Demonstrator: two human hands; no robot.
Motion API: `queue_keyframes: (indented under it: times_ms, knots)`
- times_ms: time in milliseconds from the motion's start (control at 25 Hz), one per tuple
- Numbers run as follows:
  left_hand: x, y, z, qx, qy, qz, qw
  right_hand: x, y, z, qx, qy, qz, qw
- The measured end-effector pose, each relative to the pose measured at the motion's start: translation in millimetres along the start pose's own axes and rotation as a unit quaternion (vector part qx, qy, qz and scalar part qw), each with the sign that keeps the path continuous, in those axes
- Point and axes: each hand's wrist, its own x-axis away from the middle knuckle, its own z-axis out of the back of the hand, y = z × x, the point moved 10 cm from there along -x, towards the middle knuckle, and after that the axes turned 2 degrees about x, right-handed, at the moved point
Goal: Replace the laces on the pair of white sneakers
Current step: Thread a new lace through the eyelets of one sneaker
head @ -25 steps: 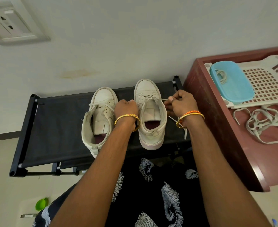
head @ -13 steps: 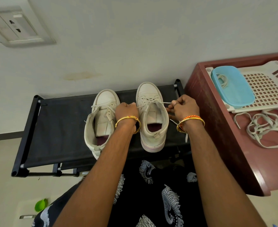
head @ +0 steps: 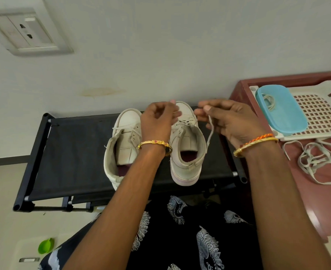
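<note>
White flat lace (head: 210, 131) is pinched in my right hand (head: 225, 121); left hand (head: 158, 121), curled, seems to pinch the other end. Pull both evenly above the pale high-top sneaker (head: 186, 145).

right hand (head: 227, 121) pinches lace (head: 209, 133) | left hand (head: 158, 121) above right sneaker (head: 186, 151) | rack (head: 73, 152)

A black fabric rack (head: 67, 152) stands against a pale wall (head: 160, 45), which carries a white socket plate (head: 27, 33) and a faint brownish stain (head: 102, 91). Beside the rack is a reddish-brown table (head: 316, 201) with a white perforated tray (head: 320, 112) on it, and a blue lid (head: 285, 112) lying on the tray. A green object (head: 46, 246) sits on the floor.
</note>
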Motion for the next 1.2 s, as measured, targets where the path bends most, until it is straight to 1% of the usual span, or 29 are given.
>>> queue_keyframes:
  times_ms: [80,160,200,280,320,400,480,520,600,720,760,800,880,920,960,1040,1120,1160,1200]
  knots:
    - [8,0,-19,0.046,-0.082,0.028,0.995,-5,-11,-13,0.013,-0.022,0.041,0.999]
    - [17,3,-38,0.012,-0.139,0.025,0.99,-6,-18,-15,0.009,-0.016,0.077,0.997]
    - [18,1,-43,-0.003,-0.161,0.031,0.986,-6,-18,-15,-0.012,-0.006,0.085,0.996]
    - [20,-3,-47,-0.028,-0.2,0.054,0.978,-7,-16,-8,-0.052,0.029,0.092,0.994]
    - [21,-4,-47,-0.054,-0.219,0.058,0.972,-8,-15,-3,-0.061,0.048,0.097,0.992]
    - [24,-5,-47,-0.136,-0.262,0.041,0.955,-9,-13,3,-0.076,0.076,0.105,0.989]
    - [28,-6,-49,-0.188,-0.287,0.025,0.939,-12,-10,9,-0.091,0.103,0.111,0.984]
    - [26,-5,-46,-0.193,-0.281,0.02,0.94,-13,-6,13,-0.102,0.12,0.111,0.981]
    - [13,0,-32,-0.21,-0.236,0.0,0.949,-17,5,26,-0.125,0.161,0.095,0.974]
    - [-7,8,-9,-0.276,-0.17,-0.055,0.944,-23,24,43,-0.114,0.207,0.061,0.97]
    - [-12,10,-2,-0.309,-0.142,-0.076,0.937,-24,28,47,-0.115,0.216,0.055,0.968]
    - [-16,13,5,-0.356,-0.107,-0.103,0.923,-25,32,48,-0.116,0.224,0.052,0.966]
    - [-18,23,17,-0.454,-0.02,-0.159,0.877,-24,34,51,-0.087,0.245,0.058,0.964]
    - [-18,28,22,-0.47,0.014,-0.173,0.866,-23,32,52,-0.056,0.26,0.064,0.962]
    - [-19,30,25,-0.462,0.03,-0.174,0.869,-22,30,53,-0.022,0.272,0.069,0.96]
    - [-24,24,23,-0.434,0.019,-0.154,0.888,-19,25,53,0.035,0.285,0.076,0.955]
    - [-25,19,14,-0.463,-0.011,-0.152,0.873,-15,24,54,0.069,0.302,0.076,0.948]
    - [-26,20,13,-0.47,-0.013,-0.162,0.868,-14,24,56,0.082,0.315,0.073,0.943]
    - [-25,24,14,-0.463,0.0,-0.178,0.868,-13,24,59,0.107,0.333,0.069,0.934]
